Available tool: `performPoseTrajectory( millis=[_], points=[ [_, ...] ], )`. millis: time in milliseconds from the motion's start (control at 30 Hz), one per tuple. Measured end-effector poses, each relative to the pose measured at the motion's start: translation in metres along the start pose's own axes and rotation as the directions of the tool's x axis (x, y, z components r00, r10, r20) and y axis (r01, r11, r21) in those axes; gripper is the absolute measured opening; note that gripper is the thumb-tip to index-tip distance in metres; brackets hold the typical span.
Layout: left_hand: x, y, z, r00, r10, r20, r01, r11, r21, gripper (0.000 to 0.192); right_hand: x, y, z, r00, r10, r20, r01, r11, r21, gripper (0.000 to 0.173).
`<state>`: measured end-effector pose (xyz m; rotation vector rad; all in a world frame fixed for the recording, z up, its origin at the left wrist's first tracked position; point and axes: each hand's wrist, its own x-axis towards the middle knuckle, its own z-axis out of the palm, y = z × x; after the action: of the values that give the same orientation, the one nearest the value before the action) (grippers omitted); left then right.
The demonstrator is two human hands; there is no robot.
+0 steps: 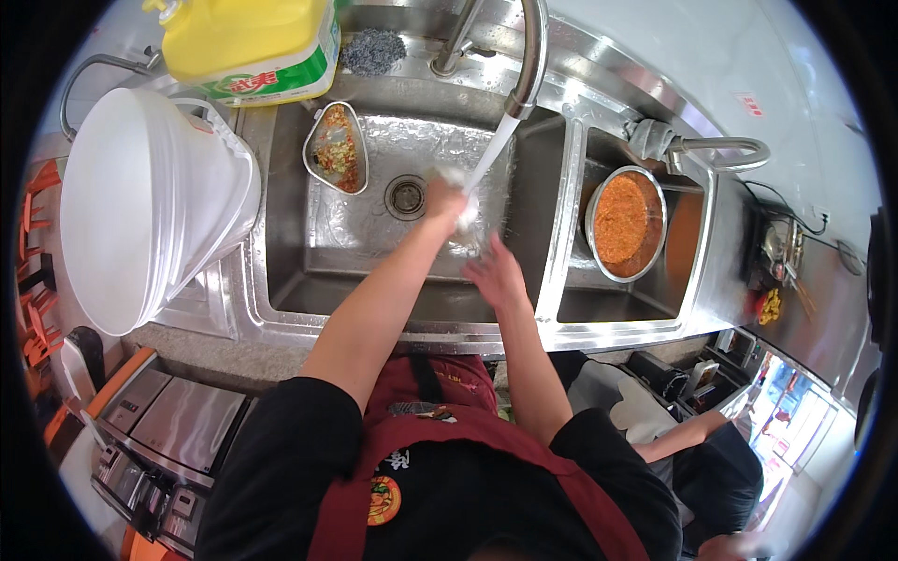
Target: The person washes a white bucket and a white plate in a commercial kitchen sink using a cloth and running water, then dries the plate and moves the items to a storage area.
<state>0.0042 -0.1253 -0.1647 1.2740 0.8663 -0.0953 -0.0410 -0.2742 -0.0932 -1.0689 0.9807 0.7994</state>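
Water pours from a curved metal faucet (pixel 537 63) into the large stainless steel sink (pixel 337 256). Under the stream, my left hand (pixel 445 203) grips a blurred white item (pixel 465 214), perhaps a cloth; its kind is not plain. My right hand (pixel 494 273) is just to the right and nearer my body, fingers spread, with nothing seen in it. The round drain (pixel 407 197) lies left of my left hand. A triangular strainer (pixel 367 158) holding food scraps sits at the sink's back left.
White stacked buckets (pixel 112 210) and a yellow detergent jug (pixel 242 42) stand at left. A steel scouring pad (pixel 373 52) lies behind the sink. The right basin holds a metal colander (pixel 664 224) with orange-red contents. A second faucet (pixel 729 145) carries a grey cloth (pixel 651 139). Another person (pixel 684 442) is at lower right.
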Motion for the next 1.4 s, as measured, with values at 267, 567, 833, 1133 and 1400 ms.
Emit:
performPoseTrajectory(
  millis=[267, 567, 833, 1133, 1400],
  points=[
    [-0.091, 0.02, -0.033, 0.948, -0.241, -0.208, 0.181, 0.946, -0.268, 0.044, 0.07, -0.024, 0.099, 0.98, -0.136, 0.143, 0.145, 0.988, -0.059, 0.028],
    [-0.068, 0.035, -0.035, 0.889, -0.455, 0.057, 0.42, 0.758, -0.5, 0.033, -0.028, -0.075, 0.024, 0.977, -0.21, 0.025, 0.196, 0.856, -0.478, 0.05],
    [-0.106, 0.125, -0.05, 0.961, -0.192, 0.198, 0.074, 0.87, 0.487, 0.031, 0.053, -0.203, 0.212, 0.801, -0.414, 0.433, 0.406, 0.906, 0.115, 0.035],
    [-0.143, 0.166, -0.058, 0.96, 0.274, 0.053, -0.264, 0.829, 0.493, 0.023, 0.026, -0.192, 0.201, 0.782, -0.471, 0.408, 0.588, 0.775, -0.233, 0.037],
    [-0.191, 0.129, -0.068, 0.937, 0.148, 0.315, -0.283, 0.851, 0.443, 0.024, 0.051, 0.003, 0.078, 0.795, 0.105, 0.598, -0.248, 0.955, 0.162, 0.059]
  ],
)
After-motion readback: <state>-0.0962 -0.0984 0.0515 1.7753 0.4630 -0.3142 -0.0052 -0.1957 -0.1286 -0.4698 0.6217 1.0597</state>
